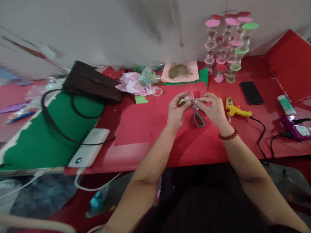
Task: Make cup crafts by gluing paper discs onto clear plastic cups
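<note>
My left hand (178, 108) grips a small clear plastic cup (189, 97) by its side, above the red paper on the table. At the cup's rim, my right hand (211, 106) pinches a small piece of red paper (196, 94) between thumb and fingers. The paper and the rim touch or nearly touch; the fingers partly hide where they meet. Just below the hands lie scissors with grey-green handles (199, 119), their blades mostly hidden. A yellow glue gun (236, 110) rests to the right of my right hand.
Stacked clear cups with pink, green and red discs (221, 60) stand at the back right. A phone (251, 92), a purple power socket (297, 127) and a red board (291, 68) are right. On the left are a dark bag (91, 82), a white power bank (89, 148) and cables.
</note>
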`<state>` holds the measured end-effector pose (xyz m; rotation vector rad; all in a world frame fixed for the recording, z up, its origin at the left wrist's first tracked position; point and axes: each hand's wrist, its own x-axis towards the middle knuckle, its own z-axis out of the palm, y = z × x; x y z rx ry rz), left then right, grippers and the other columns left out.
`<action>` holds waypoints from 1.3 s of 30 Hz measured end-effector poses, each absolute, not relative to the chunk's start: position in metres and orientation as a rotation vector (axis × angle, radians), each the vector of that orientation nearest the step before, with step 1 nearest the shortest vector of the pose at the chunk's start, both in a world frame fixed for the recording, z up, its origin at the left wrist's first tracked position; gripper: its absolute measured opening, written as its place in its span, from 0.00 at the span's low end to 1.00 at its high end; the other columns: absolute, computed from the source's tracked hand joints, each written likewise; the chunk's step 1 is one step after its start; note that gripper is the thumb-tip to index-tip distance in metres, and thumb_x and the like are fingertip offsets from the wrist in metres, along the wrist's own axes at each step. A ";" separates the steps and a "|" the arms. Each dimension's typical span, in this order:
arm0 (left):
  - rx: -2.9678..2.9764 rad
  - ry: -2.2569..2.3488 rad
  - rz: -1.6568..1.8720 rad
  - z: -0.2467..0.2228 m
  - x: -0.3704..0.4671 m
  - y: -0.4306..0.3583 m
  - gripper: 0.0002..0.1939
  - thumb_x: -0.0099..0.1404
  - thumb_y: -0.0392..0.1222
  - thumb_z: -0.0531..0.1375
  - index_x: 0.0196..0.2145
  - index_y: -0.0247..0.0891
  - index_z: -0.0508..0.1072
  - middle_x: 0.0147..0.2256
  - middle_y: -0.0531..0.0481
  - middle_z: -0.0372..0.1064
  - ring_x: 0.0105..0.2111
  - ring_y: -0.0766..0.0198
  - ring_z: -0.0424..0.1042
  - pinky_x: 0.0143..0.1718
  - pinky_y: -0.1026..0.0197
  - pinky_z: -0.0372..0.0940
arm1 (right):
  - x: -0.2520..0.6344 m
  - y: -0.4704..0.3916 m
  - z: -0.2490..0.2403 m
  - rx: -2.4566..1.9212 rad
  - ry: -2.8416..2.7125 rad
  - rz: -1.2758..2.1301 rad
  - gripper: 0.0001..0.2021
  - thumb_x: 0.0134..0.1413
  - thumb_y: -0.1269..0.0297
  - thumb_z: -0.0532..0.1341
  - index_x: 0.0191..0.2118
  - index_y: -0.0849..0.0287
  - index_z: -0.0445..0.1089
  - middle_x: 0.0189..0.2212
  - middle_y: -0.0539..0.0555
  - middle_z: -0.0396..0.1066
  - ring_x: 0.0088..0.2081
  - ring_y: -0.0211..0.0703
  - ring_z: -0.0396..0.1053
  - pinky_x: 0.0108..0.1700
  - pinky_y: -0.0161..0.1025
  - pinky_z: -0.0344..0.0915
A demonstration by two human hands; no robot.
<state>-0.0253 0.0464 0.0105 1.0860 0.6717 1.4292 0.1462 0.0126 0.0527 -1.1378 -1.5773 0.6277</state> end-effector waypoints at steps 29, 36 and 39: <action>0.993 0.664 1.322 0.022 -0.025 0.039 0.20 0.51 0.43 0.79 0.42 0.48 0.83 0.40 0.54 0.79 0.38 0.65 0.79 0.42 0.61 0.78 | 0.135 0.013 0.047 -1.024 -1.525 0.605 0.07 0.60 0.68 0.64 0.31 0.56 0.77 0.28 0.49 0.72 0.32 0.39 0.69 0.40 0.40 0.68; 0.958 0.679 1.331 0.023 -0.026 0.039 0.19 0.54 0.39 0.77 0.43 0.47 0.81 0.40 0.54 0.78 0.40 0.65 0.79 0.45 0.60 0.77 | 0.141 0.014 0.051 -0.990 -1.610 0.679 0.09 0.64 0.67 0.62 0.34 0.55 0.79 0.31 0.50 0.73 0.36 0.40 0.70 0.42 0.41 0.68; 0.977 0.685 1.344 0.020 -0.027 0.040 0.19 0.56 0.37 0.76 0.45 0.47 0.81 0.42 0.53 0.78 0.42 0.64 0.79 0.49 0.58 0.76 | 0.142 0.014 0.052 -1.028 -1.617 0.673 0.07 0.64 0.66 0.64 0.35 0.55 0.80 0.32 0.50 0.74 0.37 0.42 0.71 0.44 0.43 0.69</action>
